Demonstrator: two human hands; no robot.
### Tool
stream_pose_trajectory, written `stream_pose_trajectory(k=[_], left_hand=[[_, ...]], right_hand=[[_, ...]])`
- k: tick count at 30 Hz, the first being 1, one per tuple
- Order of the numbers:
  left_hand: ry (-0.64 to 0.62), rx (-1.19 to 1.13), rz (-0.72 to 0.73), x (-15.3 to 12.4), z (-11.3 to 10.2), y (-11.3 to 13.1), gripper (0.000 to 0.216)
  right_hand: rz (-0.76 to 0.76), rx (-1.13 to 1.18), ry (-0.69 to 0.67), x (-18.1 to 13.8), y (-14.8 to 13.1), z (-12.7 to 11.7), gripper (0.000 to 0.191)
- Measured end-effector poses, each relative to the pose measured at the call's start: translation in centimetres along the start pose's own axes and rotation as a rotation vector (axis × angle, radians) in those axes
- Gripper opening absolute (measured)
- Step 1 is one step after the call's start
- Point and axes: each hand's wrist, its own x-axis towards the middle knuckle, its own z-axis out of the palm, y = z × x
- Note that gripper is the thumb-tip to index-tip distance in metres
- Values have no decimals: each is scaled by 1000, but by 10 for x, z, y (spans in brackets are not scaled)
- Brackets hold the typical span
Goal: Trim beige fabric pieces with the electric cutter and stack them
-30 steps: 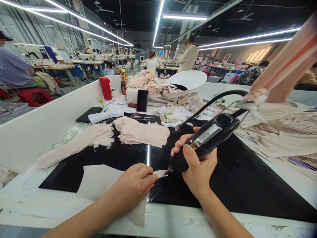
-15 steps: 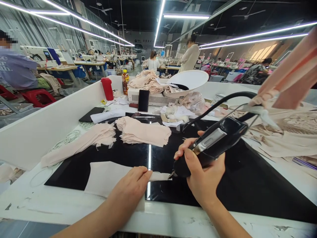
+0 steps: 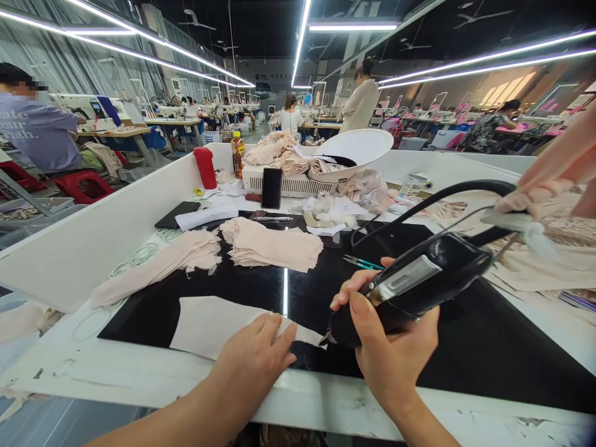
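A pale pink fabric piece (image 3: 209, 320) lies on the black board (image 3: 484, 347), its narrow end tapering to the right. Across its middle rests my left hand (image 3: 261, 354), palm down, with the fingers lying on the cloth and the thumb apart. My right hand (image 3: 391, 347) is wrapped round a black corded handheld electric cutter (image 3: 414, 285), held tilted with its cord end up to the right. The cutter's small metal tip is at the fabric's narrow right end. Green-handled snips (image 3: 363, 263) lie just behind the right hand, partly covered by it.
Stacked fabric pieces (image 3: 274, 245) and a longer bundle (image 3: 158, 267) lie behind. Further back are a phone (image 3: 271, 187), a red cup (image 3: 205, 167), a bottle (image 3: 238, 154) and a white scale (image 3: 298, 181) bearing fabric. Pink cloth strips (image 3: 554, 167) hang by the cord at right.
My left hand has loosened from the fabric's edge, with thumb and fingers further apart. The fabric's narrow end lies flatter. My view has shifted slightly, and the snips have come into sight.
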Motion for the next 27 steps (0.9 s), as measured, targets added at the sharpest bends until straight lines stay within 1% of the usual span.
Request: stream_pose_trajectory(k=[3,6,13,19,23,27], left_hand=[[2,32,7,0,4,8,58],[18,43,0,0,7,15,71],[26,47,7,-5,9,18,77],[77,35,11,-8,12,19,80],[59,30,11,-8,13,19,80],[53,6,12,-6,13,18,82]], right_hand=[[2,5,6,-3,-2,0,43],[11,2,6,-5,-3,-1,44],[32,55,1,-8,-6,-1,47],[36,56,-4,2,-6,-1,46],[55,69,-10,9,-2,2,44],[80,86,-40,6,3,4,45]])
